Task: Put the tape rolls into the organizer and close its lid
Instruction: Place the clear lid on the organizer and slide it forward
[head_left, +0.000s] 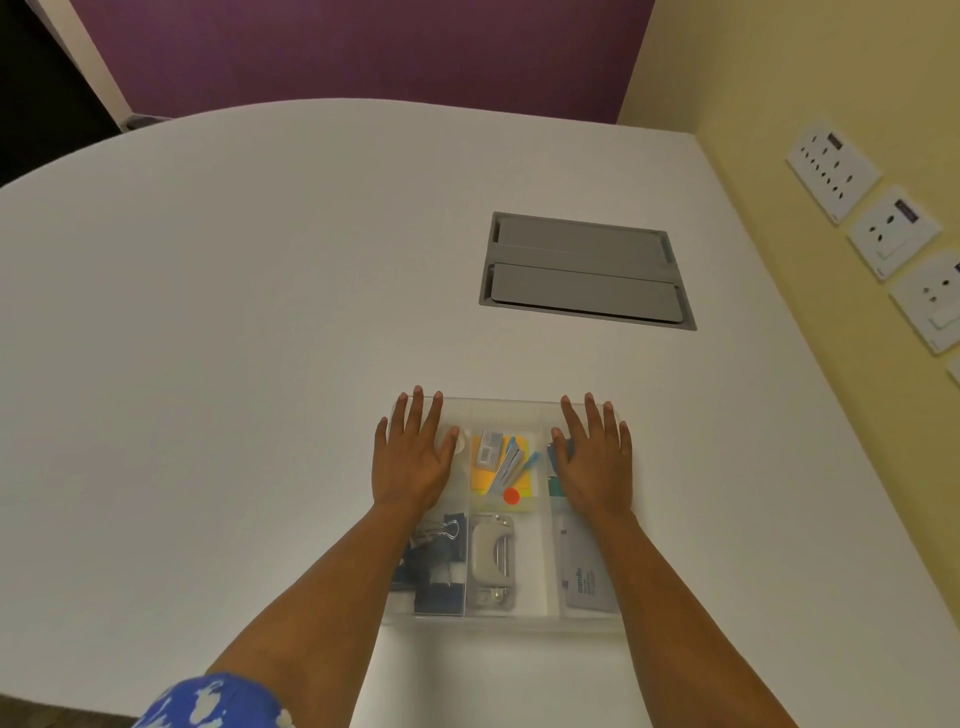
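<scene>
Clear organizer (506, 621), one, two flat hands (415, 457)

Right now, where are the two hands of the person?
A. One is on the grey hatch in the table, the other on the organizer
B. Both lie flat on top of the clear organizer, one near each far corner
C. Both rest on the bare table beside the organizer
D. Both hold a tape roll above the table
B: the left hand and the right hand lie palm down, fingers spread, on the clear organizer, over its far corners.
</scene>
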